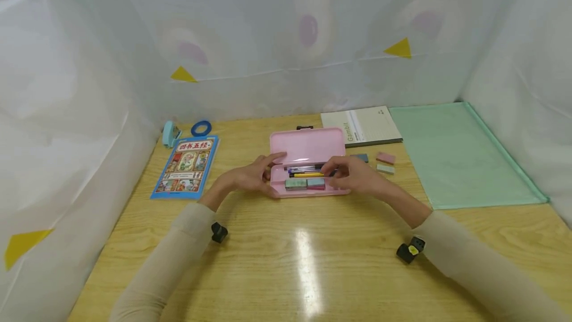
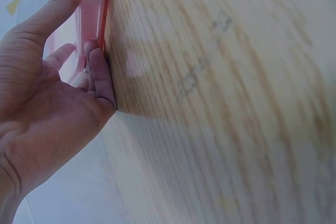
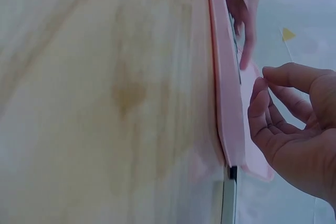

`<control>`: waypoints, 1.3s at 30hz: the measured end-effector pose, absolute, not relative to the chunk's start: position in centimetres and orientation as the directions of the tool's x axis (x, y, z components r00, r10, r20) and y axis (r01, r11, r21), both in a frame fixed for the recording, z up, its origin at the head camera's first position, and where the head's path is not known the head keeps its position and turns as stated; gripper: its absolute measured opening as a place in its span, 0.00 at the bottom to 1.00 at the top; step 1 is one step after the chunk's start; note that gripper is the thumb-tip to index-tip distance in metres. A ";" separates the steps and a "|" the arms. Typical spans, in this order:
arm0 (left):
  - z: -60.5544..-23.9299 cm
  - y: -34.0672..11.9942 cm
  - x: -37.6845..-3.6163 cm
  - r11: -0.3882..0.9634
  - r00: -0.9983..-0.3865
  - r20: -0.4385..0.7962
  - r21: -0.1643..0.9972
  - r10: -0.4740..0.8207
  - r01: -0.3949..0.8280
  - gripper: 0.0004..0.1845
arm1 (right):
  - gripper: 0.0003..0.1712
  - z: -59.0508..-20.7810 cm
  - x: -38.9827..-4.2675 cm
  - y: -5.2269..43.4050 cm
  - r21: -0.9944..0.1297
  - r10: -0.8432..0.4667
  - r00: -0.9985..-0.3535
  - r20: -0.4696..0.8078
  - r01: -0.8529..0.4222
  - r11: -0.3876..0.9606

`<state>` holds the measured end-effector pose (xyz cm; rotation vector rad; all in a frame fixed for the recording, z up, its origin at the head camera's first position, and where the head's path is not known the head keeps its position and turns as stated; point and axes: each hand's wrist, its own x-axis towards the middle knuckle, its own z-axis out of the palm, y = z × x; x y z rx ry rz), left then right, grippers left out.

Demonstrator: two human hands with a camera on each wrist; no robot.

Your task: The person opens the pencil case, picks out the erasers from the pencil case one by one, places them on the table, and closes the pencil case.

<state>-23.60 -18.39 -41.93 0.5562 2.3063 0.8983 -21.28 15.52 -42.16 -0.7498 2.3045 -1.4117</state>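
An open pink pencil case [image 1: 307, 145] lies on the table in the head view, lid tilted back. Inside are a yellow pen [image 1: 306, 175], a purple-tipped clear pen [image 1: 299, 169], a green eraser-like block [image 1: 296, 184] and a blue-and-pink block [image 1: 316, 184]. At the case's left end my left hand [image 1: 252, 175] grips the edge, thumb and fingers spread around it. My right hand [image 1: 357, 175] hovers over the right end of the pens, fingers bent, thumb and index fingertips close together in the right wrist view [image 3: 299, 114]. Whether they pinch a pen is unclear.
Right of the case lie a blue block [image 1: 359, 157], a pink block [image 1: 386, 158] and a pale green block [image 1: 385, 169]. Behind them is a Gambit pad [image 1: 373, 125], beside a green mat [image 1: 473, 158]. At left: a book [image 1: 186, 168], blue tape roll [image 1: 201, 128] and tape dispenser [image 1: 170, 134].
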 end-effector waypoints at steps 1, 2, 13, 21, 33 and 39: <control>-41.9 -18.4 -23.6 0.682 -0.735 -0.374 0.713 0.566 0.162 0.60 | 0.13 -42.2 -21.3 15.1 -0.887 -0.597 -0.803 -0.008 -0.270 0.375; -41.8 -18.4 -23.6 0.681 -0.734 -0.373 0.714 0.567 0.162 0.60 | 0.13 -42.2 -21.2 14.8 -0.883 -0.599 -0.800 -0.008 -0.276 0.380; -41.6 -18.4 -23.5 0.680 -0.727 -0.380 0.716 0.573 0.162 0.60 | 0.10 -42.6 -21.5 12.5 -0.784 -0.616 -0.788 0.004 -0.385 0.487; -41.5 -18.3 -23.5 0.676 -0.726 -0.375 0.718 0.577 0.167 0.60 | 0.11 -42.7 -21.3 11.8 -0.759 -0.607 -0.794 0.023 -0.409 0.506; -41.5 -18.5 -23.4 0.675 -0.728 -0.377 0.721 0.572 0.157 0.60 | 0.12 -41.5 -20.9 13.7 -0.816 -0.527 -0.849 0.037 -0.330 0.475; -41.6 -18.5 -23.5 0.675 -0.730 -0.375 0.720 0.572 0.159 0.60 | 0.11 -41.1 -21.2 16.5 -0.798 -0.461 -0.887 0.020 -0.292 0.527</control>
